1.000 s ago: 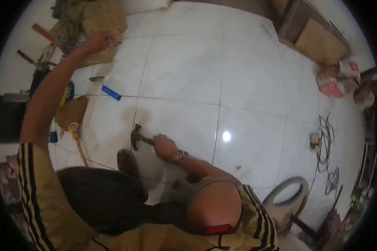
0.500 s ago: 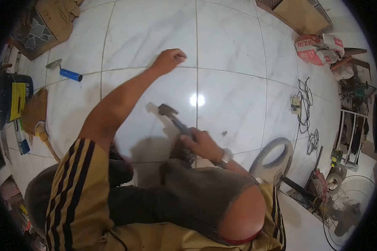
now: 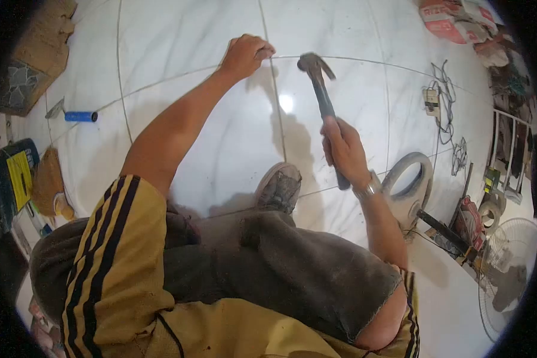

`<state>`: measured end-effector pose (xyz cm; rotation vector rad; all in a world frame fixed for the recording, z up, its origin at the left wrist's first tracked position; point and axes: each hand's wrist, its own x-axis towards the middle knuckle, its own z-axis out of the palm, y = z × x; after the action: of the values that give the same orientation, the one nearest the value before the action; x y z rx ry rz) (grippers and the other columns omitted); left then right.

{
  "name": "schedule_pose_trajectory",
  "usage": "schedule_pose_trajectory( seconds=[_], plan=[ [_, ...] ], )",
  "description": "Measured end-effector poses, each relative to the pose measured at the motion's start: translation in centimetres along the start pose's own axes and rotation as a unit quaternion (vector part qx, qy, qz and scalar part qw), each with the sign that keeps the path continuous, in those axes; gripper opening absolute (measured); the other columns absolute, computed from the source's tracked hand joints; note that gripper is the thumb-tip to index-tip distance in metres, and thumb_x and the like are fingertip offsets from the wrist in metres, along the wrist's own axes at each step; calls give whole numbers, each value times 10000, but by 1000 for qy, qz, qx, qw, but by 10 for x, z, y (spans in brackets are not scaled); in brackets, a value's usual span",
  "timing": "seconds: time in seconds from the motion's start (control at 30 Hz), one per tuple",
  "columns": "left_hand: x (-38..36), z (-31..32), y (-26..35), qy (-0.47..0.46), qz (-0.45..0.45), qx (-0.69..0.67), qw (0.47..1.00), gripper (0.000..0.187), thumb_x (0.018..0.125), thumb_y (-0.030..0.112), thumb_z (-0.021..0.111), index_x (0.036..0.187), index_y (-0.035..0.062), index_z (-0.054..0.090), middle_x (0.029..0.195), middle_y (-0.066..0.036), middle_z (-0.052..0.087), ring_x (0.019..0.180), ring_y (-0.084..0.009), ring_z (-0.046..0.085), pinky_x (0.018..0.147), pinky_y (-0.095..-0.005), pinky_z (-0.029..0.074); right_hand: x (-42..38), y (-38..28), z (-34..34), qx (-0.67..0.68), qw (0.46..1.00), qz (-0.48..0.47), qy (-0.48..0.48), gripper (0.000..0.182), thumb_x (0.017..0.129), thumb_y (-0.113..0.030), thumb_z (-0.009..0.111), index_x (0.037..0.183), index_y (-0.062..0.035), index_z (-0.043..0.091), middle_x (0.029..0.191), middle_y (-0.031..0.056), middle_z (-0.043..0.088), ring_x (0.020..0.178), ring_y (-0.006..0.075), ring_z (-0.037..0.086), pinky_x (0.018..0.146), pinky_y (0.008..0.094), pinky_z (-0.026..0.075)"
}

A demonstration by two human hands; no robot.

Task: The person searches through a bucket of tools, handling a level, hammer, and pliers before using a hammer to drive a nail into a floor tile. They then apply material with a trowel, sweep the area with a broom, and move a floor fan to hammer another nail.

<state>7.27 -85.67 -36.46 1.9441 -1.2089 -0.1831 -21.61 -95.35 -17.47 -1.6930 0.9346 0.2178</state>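
My left hand (image 3: 244,57) is near the top middle, over the white floor tiles (image 3: 221,137), close to a tile joint. Its fingers are curled together at the tip, and what they pinch, if anything, is too small to name. My right hand (image 3: 347,150), with a watch (image 3: 370,186) at the wrist, is wrapped round the handle of a claw hammer (image 3: 323,95). The hammer's head points up and away, to the right of my left hand, not touching it. Beneath my hands a shoe (image 3: 280,188) rests on the floor.
At the left lie a blue-handled tool (image 3: 81,116), a broom (image 3: 49,185), a dark case (image 3: 12,179) and a cardboard piece (image 3: 45,42). On the right are a corded socket box (image 3: 432,102), a red-and-white bag (image 3: 453,21), a ring-shaped grey object (image 3: 407,179) and a fan (image 3: 510,268).
The hammer in my right hand has moved up and to the right, its head now raised. My left hand sits slightly higher in view. The whole view has shifted, showing the shoe more fully.
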Motion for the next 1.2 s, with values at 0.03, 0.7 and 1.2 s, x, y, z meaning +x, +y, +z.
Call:
schedule_pose_trajectory(
  seconds=[0.03,0.7,1.2],
  plan=[
    [-3,0,1,3,-3,13,1000,148,943,209,670,968,101,769,934,-55,755,963,-285,672,904,-446,514,12,2,11,31,999,-7,0,499,1050,-504,542,866,-42,585,586,1,527,459,82,476,428,262,394],
    [0,-6,13,-27,-19,15,999,147,943,227,691,958,89,738,972,-58,728,1035,-278,636,940,-463,463,58,0,48,83,993,-89,13,594,1024,-575,513,829,-17,573,582,24,526,424,125,513,403,299,430],
    [-1,11,-2,77,15,26,997,110,906,162,705,947,62,728,892,-91,720,927,-312,668,888,-453,493,65,-3,43,100,995,-21,6,530,1044,-500,516,859,-9,593,581,27,538,436,114,509,420,282,428]
  ],
)
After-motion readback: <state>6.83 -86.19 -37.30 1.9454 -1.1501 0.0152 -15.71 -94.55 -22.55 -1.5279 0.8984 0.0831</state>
